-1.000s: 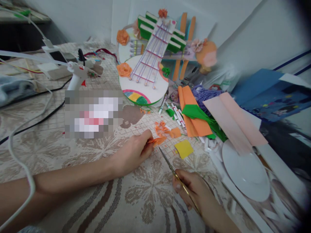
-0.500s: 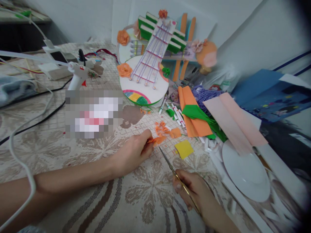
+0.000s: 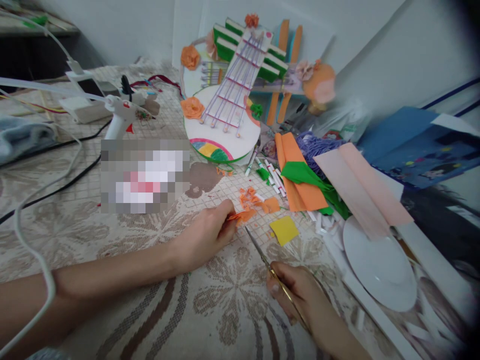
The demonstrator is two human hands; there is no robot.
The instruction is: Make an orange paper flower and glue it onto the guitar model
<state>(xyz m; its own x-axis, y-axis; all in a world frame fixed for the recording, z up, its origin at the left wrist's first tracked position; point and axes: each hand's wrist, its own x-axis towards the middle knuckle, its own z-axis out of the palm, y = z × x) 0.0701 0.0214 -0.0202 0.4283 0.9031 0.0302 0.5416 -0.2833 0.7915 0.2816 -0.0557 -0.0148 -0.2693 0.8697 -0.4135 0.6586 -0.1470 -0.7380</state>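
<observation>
My left hand (image 3: pixel 204 236) rests on the lace tablecloth and pinches a small orange paper piece (image 3: pixel 240 216) between thumb and fingers. My right hand (image 3: pixel 298 295) grips the handles of gold scissors (image 3: pixel 262 257), whose blades point up and left toward that orange piece, the tips just below it. More orange scraps (image 3: pixel 255 199) lie just beyond, and a yellow paper square (image 3: pixel 284 229) lies to the right of the blades.
A paper guitar model (image 3: pixel 230 105) stands at the back. A white glue gun (image 3: pixel 122 112) and cables lie at the left. Folded orange and green paper (image 3: pixel 300 175), markers, a pink sheet (image 3: pixel 360 185) and a white disc (image 3: pixel 378 265) crowd the right.
</observation>
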